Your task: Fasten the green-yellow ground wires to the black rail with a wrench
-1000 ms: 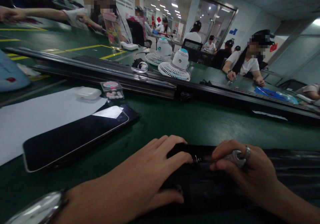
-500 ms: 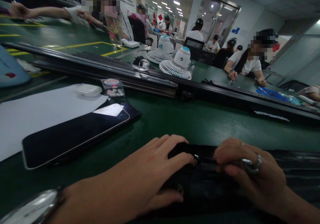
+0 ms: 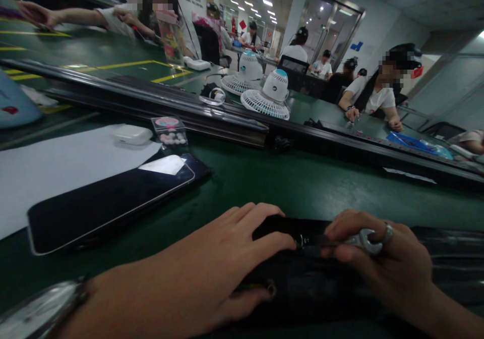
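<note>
My left hand (image 3: 227, 258) lies with spread fingers on a long black piece (image 3: 302, 288). Its index fingertip meets a small shiny metal fitting (image 3: 301, 241) there, and the thumb tip is beside a small brass-coloured ring (image 3: 271, 288). Pinched in my right hand (image 3: 393, 263) is a silver open-end wrench (image 3: 368, 241). The wrench's open jaw sticks out near the ring finger's base, while its other end points left to the fitting. Fingers hide the middle of the wrench. What the black piece is, I cannot tell.
Left on the green table (image 3: 242, 177) lie a phone (image 3: 113, 203), white paper (image 3: 56, 167), an earbud case (image 3: 132, 134) and a small clear box (image 3: 169, 131). Black rails (image 3: 151, 102) cross behind. Beyond stand two white fans (image 3: 264, 99); several people sit farther off.
The wrench has turned in my right hand, so its open jaw shows more and its shaft reaches toward the fitting. My left hand stays nearly in place.
</note>
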A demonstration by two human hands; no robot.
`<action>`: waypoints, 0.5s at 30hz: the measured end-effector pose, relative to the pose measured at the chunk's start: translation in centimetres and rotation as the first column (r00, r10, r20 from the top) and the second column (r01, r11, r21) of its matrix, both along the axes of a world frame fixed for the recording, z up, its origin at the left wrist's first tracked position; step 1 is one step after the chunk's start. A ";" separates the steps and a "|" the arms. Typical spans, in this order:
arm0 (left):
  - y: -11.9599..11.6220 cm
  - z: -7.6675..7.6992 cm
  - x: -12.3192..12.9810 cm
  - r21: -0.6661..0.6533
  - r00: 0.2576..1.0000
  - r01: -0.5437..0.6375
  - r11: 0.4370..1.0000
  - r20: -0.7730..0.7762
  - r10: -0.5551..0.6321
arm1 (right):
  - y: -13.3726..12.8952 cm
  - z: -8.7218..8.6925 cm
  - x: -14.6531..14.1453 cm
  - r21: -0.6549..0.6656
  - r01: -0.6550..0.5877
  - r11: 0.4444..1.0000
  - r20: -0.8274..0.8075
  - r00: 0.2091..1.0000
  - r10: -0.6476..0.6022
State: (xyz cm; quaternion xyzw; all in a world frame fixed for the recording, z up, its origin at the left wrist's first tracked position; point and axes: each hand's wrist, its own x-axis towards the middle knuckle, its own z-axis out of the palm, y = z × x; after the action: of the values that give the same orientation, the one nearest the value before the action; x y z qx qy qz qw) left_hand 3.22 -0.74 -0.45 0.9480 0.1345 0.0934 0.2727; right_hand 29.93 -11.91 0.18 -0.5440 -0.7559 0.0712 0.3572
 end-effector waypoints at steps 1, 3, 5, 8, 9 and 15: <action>0.0 0.0 0.0 -0.001 1.000 -0.005 1.000 -0.001 0.005 | 0.0 -0.1 0.0 0.000 -0.013 1.000 -0.003 1.000 0.013; 0.0 0.0 0.1 0.001 1.000 -0.019 1.000 0.005 0.019 | 0.0 -0.1 0.0 -0.007 -0.038 0.999 -0.024 0.999 0.038; -0.1 -0.1 0.1 0.005 1.000 -0.026 1.000 0.015 0.026 | -0.1 -0.2 0.0 -0.012 -0.044 0.999 -0.032 0.999 0.044; -0.2 -0.3 0.2 0.019 0.999 -0.032 0.999 0.034 0.032 | 0.0 -0.1 0.0 -0.013 -0.048 0.999 -0.023 0.999 0.048; -0.2 -0.3 0.2 0.024 0.999 -0.034 0.999 0.037 0.033 | 0.0 -0.1 0.0 -0.018 -0.046 0.999 -0.019 0.999 0.046; -0.1 -0.7 0.4 0.044 0.999 -0.033 0.999 0.019 0.032 | 0.3 -0.4 -0.1 -0.008 -0.074 0.997 -0.042 0.996 0.073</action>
State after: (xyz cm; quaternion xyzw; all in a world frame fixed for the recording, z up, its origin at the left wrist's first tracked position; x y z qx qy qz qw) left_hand 3.57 -0.88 -1.15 0.9507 0.1452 0.1093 0.2514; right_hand 29.78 -11.63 -0.21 -0.5159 -0.7674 0.0992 0.3677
